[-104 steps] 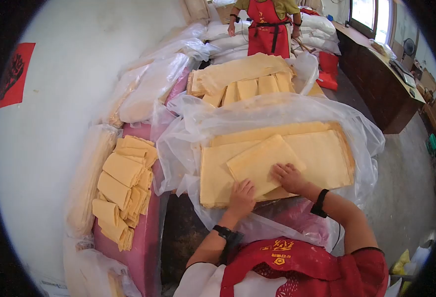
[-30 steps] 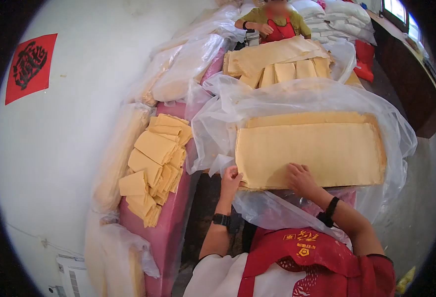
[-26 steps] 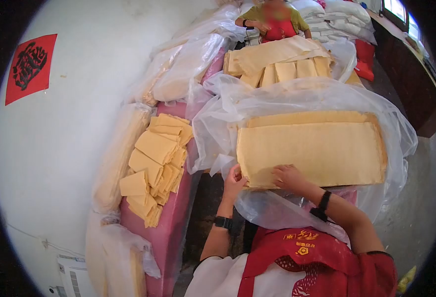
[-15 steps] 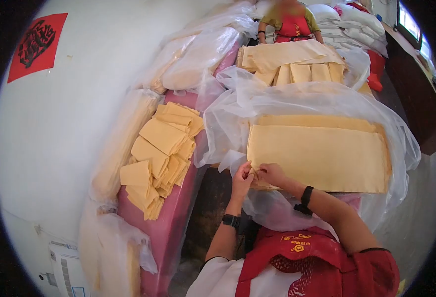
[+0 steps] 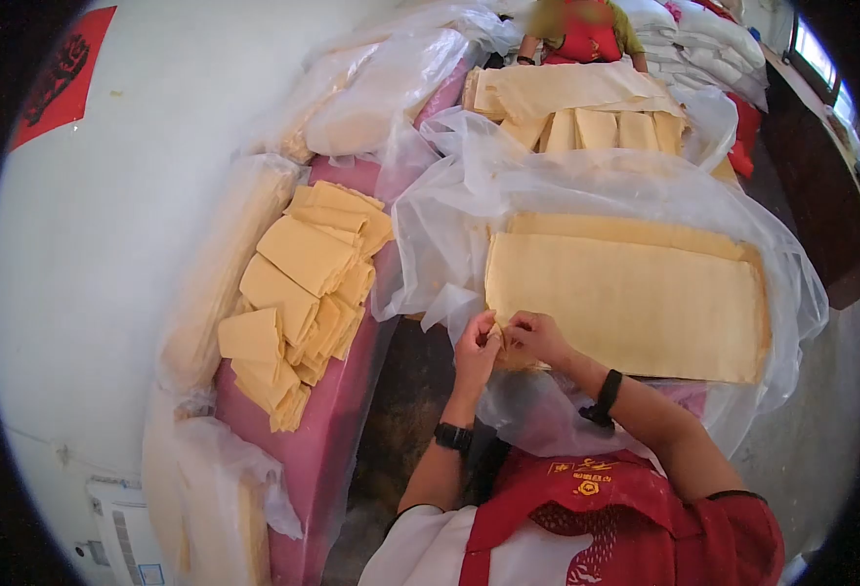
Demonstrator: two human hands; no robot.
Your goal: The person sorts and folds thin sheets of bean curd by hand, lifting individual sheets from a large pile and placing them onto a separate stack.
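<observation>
A stack of wide, thin, pale yellow sheets (image 5: 625, 298) lies in front of me on clear plastic film. At the stack's near left corner, my left hand (image 5: 477, 344) is closed in a pinch on the edge of a sheet. Right beside it, my right hand (image 5: 535, 338) also pinches that corner, its fingers bent together. The fingertips of the two hands almost touch, and they hide how many layers they grip. Folded yellow sheets (image 5: 298, 288) lie in an overlapping heap on the pink surface (image 5: 337, 430) to my left.
Plastic film (image 5: 449, 195) surrounds the stack. Beyond it sits another pile of sheets (image 5: 586, 93), some folded, with a person in a red apron (image 5: 591, 34) behind. Plastic-wrapped bundles (image 5: 234, 264) line the left wall. White sacks (image 5: 713, 49) are piled at the back right.
The view has shifted slightly, so the surroundings sit a little further left and up. Both hands stay at the same corner, with the right hand's fingers drawn slightly upward.
</observation>
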